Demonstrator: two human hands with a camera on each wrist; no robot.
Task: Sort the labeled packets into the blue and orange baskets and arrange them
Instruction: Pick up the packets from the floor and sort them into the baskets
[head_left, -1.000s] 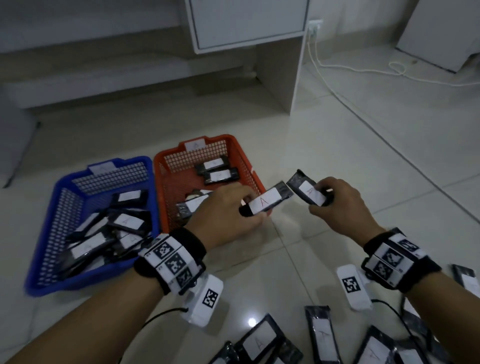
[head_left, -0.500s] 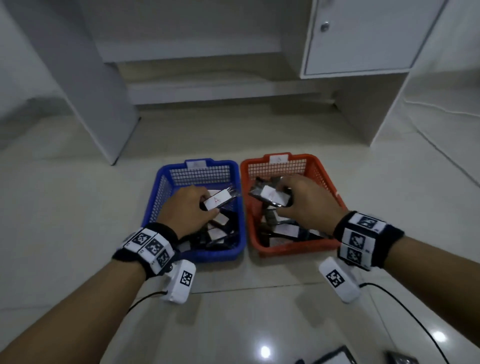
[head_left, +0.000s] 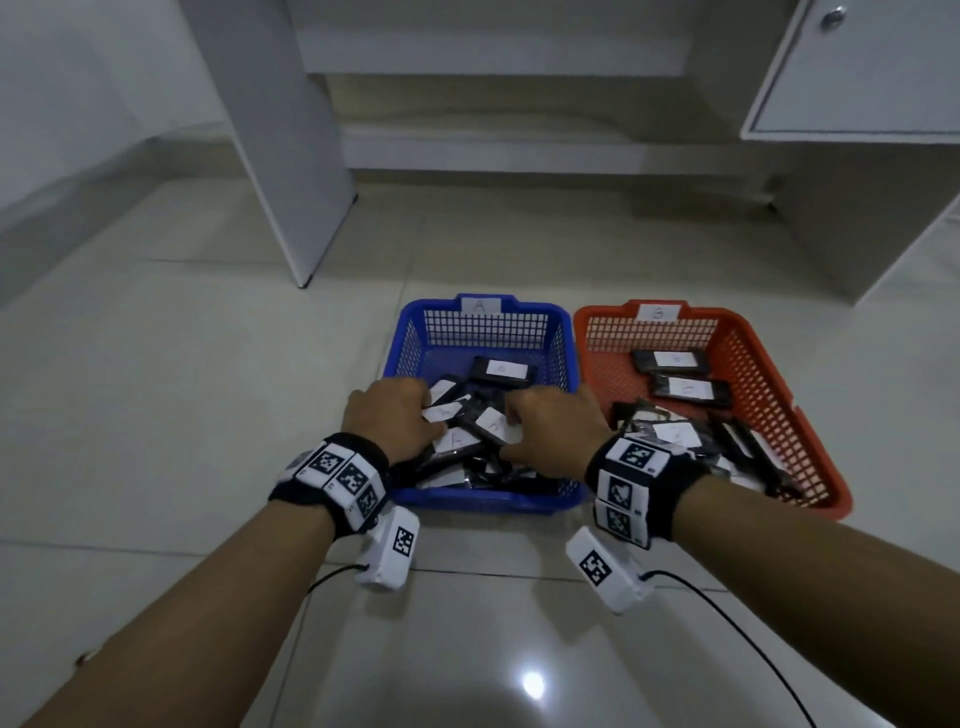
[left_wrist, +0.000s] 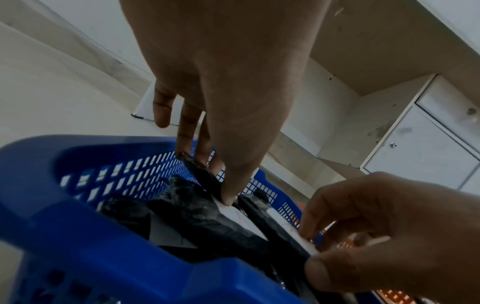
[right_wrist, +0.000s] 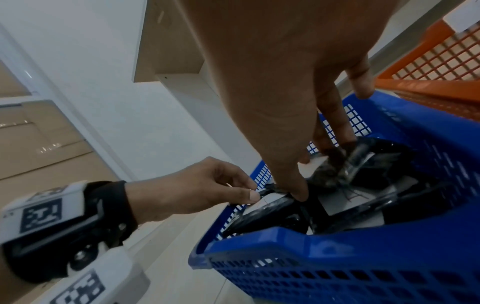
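Both hands work inside the blue basket (head_left: 483, 319), left hand (head_left: 395, 415) and right hand (head_left: 556, 431) each with a narrow grip pinching one packet (head_left: 491, 423), probably to straighten the jumbled pile beneath.

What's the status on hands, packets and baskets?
Both hands in the blue basket: left hand and right hand each pinching a packet. Orange basket holds packets, untouched. Nothing in the way.
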